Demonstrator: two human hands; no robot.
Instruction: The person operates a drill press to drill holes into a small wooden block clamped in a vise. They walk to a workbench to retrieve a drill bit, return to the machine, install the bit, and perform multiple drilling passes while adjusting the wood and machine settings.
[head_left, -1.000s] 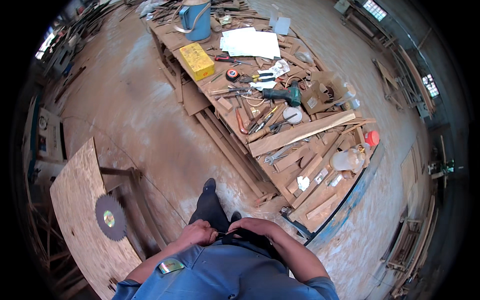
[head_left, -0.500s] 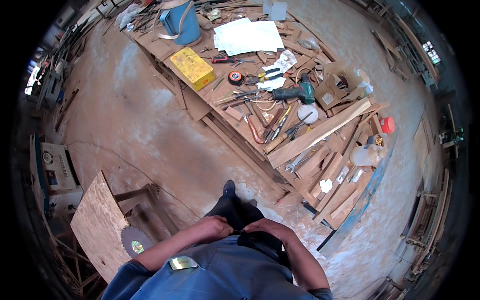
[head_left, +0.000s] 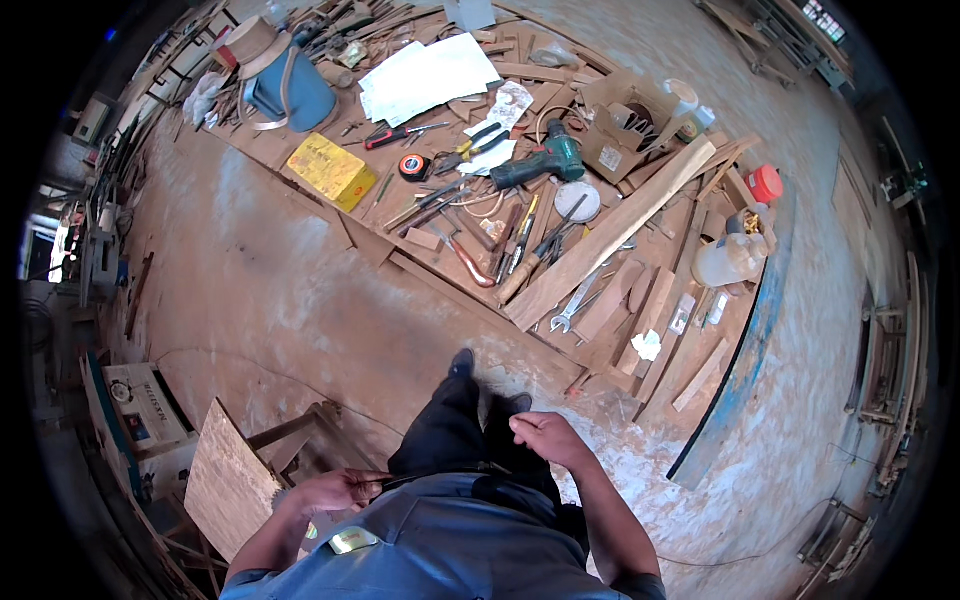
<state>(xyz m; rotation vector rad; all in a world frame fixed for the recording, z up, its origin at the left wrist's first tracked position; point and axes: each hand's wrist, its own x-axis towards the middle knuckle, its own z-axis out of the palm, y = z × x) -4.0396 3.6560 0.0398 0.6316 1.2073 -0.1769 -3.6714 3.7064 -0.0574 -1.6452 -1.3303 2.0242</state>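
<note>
Dark trousers [head_left: 438, 432] are at the near side of the scene, below the blue shirt [head_left: 460, 530]. The left grip [head_left: 346, 490] is at the left of the waist; whether it pinches the edge I cannot tell. The right grip [head_left: 553, 440] hovers over the right side, fingertips pressed together. Steady control probably calls for light left fingers, a loose right wrist, and elbows clear of the bench [head_left: 262, 143].

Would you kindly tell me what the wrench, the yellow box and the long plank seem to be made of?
Wrench: most likely bare steel, judging by its grey metallic sheen.
Yellow box: perhaps painted metal or printed card; its stained surface leaves this open.
Long plank: wood, apparently unvarnished, with a pale, matte, streaked face.
</note>
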